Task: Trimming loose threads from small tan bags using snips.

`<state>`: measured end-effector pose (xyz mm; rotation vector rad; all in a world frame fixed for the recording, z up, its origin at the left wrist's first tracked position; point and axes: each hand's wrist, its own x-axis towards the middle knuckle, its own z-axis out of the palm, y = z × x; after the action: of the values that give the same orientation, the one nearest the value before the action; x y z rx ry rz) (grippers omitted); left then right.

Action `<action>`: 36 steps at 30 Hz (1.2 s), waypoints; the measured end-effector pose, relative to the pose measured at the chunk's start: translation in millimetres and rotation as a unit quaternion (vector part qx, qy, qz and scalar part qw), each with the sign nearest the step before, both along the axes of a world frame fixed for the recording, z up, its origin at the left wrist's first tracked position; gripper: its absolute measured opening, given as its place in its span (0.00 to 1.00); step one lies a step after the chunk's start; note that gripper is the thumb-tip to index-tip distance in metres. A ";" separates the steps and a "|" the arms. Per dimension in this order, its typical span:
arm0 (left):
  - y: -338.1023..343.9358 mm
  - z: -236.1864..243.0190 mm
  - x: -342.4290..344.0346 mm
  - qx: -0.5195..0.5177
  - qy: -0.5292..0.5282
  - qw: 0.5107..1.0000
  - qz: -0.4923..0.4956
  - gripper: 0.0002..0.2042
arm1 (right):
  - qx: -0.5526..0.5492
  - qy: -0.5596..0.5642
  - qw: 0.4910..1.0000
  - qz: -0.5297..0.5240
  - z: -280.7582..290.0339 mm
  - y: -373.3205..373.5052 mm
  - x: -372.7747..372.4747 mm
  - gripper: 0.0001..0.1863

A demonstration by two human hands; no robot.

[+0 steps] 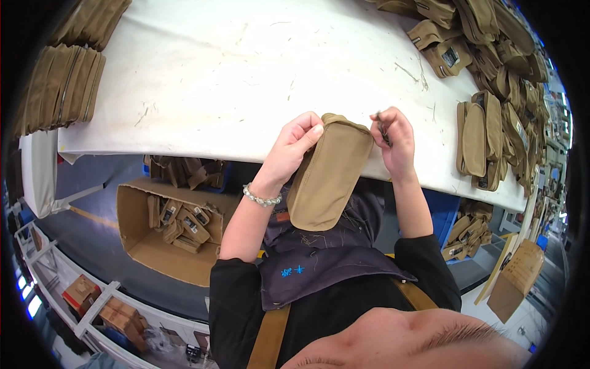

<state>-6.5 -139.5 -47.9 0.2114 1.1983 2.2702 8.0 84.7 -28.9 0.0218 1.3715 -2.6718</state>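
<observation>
Open brown cardboard box on floor under white table, left side. Smaller brown cartons further lower-left. Flat cardboard sheet under table's right end.

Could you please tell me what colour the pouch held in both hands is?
The pouch is plain tan, seen best in the head view.

Bright, even overhead light, sharp centre, heavy fisheye bending and dark rim.

Tan pouches heap on the white table; a cardboard box sits below.
</observation>
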 end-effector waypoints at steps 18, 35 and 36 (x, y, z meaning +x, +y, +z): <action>0.1 1.3 0.6 0.025 -0.016 1.000 -0.010 0.09 | 0.603 0.360 0.696 -0.149 15.3 -33.5 1.5 0.14; 2.5 -1.0 0.9 0.014 -0.026 1.000 0.001 0.09 | 0.519 0.226 0.818 -0.105 9.2 -37.8 5.4 0.14; 3.0 -1.0 0.4 0.012 -0.026 1.000 0.000 0.09 | 0.521 0.219 0.818 -0.103 9.5 -36.8 5.0 0.14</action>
<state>-6.1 -136.5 -48.9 0.1602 1.1455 2.2774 13.0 47.9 -19.4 -0.3657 2.9335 -1.7173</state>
